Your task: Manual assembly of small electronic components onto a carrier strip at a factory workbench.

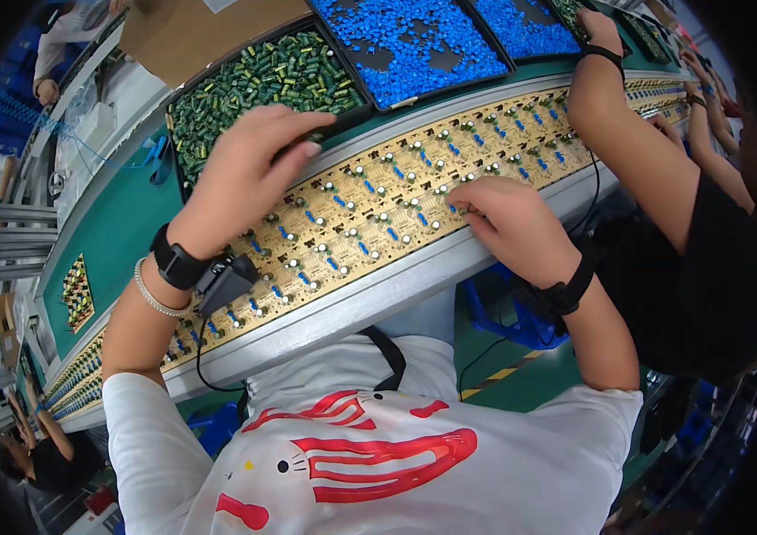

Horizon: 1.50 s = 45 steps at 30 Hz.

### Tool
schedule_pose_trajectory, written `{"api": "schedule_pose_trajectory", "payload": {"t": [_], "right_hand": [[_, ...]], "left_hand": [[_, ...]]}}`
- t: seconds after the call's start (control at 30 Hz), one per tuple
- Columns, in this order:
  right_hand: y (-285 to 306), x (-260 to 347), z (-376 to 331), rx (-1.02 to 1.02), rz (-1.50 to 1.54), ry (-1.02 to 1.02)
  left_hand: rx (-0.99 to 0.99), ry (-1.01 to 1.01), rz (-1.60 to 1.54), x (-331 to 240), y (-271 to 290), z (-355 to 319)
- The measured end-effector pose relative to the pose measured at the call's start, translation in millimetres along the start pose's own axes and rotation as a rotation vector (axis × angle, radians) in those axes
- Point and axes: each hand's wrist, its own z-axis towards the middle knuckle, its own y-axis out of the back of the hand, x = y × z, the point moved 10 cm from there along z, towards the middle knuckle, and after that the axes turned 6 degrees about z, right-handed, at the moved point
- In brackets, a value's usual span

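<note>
My left hand (249, 174) is over the near edge of a black tray of green cylindrical capacitors (280, 76). A small dark green capacitor (315, 137) shows between its thumb and forefinger. Below runs a long row of tan circuit boards (369, 209), carrying blue parts and white-topped round parts. Closed in a pinch, my right hand (525, 232) has its fingertips down at the boards near the middle of the row. Whatever those fingertips hold is hidden by the hand.
Trays of small blue parts (414, 45) stand beyond the boards. A metal rail (334, 321) runs along the near side. A co-worker's arm (632, 125) reaches across at the right. A separate board (78, 292) lies on the green surface at the left, near a blue strap (158, 160).
</note>
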Motion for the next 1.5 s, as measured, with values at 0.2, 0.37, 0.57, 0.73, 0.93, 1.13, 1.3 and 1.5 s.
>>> {"api": "schedule_pose_trajectory", "payload": {"t": [0.2,0.37,0.57,0.73,0.93,1.13,1.3,1.5], "right_hand": [[3,9,22,0.147,-0.105,0.037],[39,35,101,-0.069,-0.311,0.347],[-6,11,217,0.194,-0.486,0.196],[-32,20,209,0.359,-0.517,0.193],[-42,21,217,0.467,-0.624,0.249],[-53,18,221,0.644,-0.574,0.318],[-65,6,228,0.656,-0.643,0.236],[-54,8,220,0.678,-0.475,0.238]], "left_hand": [[0.154,0.115,-0.434,-13,-45,11],[0.265,0.124,-0.602,-33,-79,28],[0.325,0.162,-0.625,-37,-107,51],[0.286,0.159,-0.655,-38,-114,57],[0.289,0.139,-0.573,-39,-119,68],[0.2,-0.007,-0.385,-53,-116,83],[0.128,-0.085,-0.324,-57,-118,87],[0.22,-0.023,-0.308,-53,-125,83]]}}
